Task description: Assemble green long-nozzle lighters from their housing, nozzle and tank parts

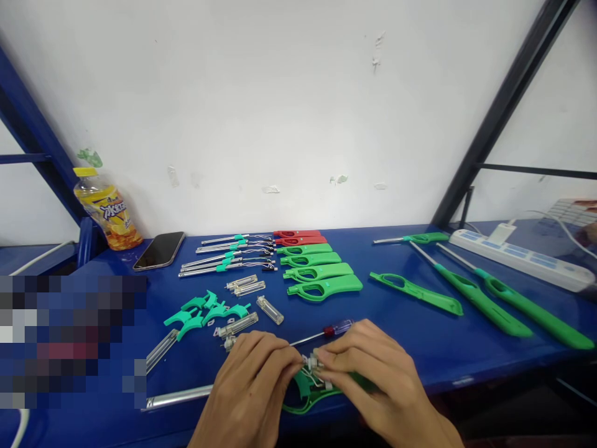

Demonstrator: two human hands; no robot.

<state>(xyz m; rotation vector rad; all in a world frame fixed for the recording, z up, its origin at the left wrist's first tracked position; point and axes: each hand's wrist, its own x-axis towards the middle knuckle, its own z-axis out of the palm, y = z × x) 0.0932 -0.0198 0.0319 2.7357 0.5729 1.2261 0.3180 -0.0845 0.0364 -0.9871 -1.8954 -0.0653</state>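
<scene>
Both my hands meet at the front edge of the blue table [420, 348] over an opened green lighter shell [305, 398]. My left hand [252, 386] pinches the small metal and white parts at the shell's top. My right hand [373, 373] covers the shell's handle and pinches the same small parts from the right. A long metal tube [180, 396] runs left from under my left hand. A screwdriver with a red and clear handle [333, 330] lies just behind my fingers.
Rows of green and red lighter handles [317, 274], metal tubes with wires [224, 258], green triggers [205, 311] and clear fuel cells [269, 309] lie in the middle. Assembled green lighters [471, 295] and a power strip [517, 258] sit right; a phone [159, 250] and bottle [107, 211] left.
</scene>
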